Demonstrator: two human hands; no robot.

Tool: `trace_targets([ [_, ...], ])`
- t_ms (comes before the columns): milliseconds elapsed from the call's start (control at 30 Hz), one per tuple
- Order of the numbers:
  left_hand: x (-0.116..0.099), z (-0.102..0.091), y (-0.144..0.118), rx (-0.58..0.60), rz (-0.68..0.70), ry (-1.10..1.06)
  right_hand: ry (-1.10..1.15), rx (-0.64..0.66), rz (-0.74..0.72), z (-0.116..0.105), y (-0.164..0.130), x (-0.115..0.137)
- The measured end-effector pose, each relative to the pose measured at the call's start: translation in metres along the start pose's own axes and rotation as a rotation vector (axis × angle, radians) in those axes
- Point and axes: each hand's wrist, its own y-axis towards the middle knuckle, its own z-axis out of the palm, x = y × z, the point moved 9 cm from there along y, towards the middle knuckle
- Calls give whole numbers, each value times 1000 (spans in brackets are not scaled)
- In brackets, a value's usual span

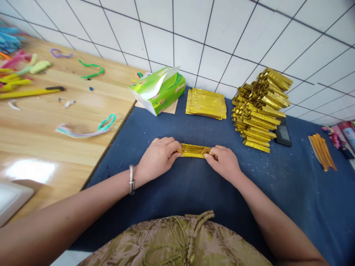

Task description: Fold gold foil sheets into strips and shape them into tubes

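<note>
A narrow strip of folded gold foil paper stretches between my two hands, low over the dark blue cloth. My left hand pinches its left end between thumb and fingers. At the right end, my right hand grips it the same way, thumb on top. Beyond the hands lies a flat stack of gold foil sheets. To the right of that stack rises a tall pile of folded gold foil pieces. The ends of the strip are hidden under my fingers.
A green tissue pack stands behind my left hand, against the tiled wall. A black phone lies beside the gold pile. Orange-gold strips rest far right. On the wooden table are pipe cleaners and a yellow cutter.
</note>
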Motion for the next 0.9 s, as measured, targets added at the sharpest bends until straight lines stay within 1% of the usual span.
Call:
trace_targets([
  [100,-13,-2,-4,-30,88,67,1,-14,-6,-1,0,0],
  [200,-26,1,-8,0,194,131,9,-26,-17,-2,-1,1],
  [300,-33,3,-11,19,256,168,20,-31,-29,-3,0,2],
  [467,-42,9,-13,64,299,238,33,-34,-32,-4,0,3],
  [600,-48,14,-13,90,319,253,37,-52,-17,-4,-3,2],
  [767,-53,17,-14,123,345,276,47,-141,0,-7,-10,2],
  [900,-55,19,-15,145,333,273,37,-211,-16,-11,-17,6],
])
